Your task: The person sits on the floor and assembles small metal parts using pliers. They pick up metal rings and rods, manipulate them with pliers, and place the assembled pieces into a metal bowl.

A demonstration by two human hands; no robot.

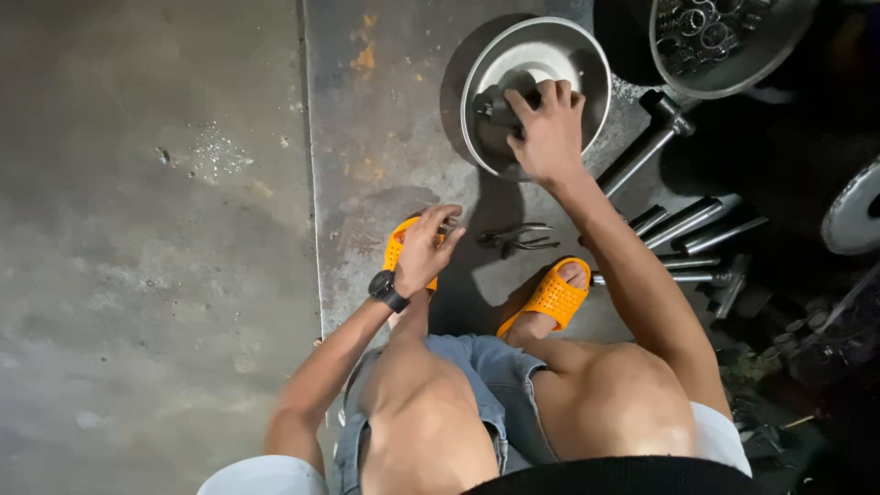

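You are over a bare grey concrete floor, stained and scuffed, with a straight seam running down it. Rust-coloured marks dot the darker slab. The far right sinks into shadow, perhaps unlit; the light falls from above.

Dim overall, single light from above near side. Hard shadow left of metal dish. Far right corner nearly black. Mild glare on dish rim. Soft blur throughout; edges slightly stretched.
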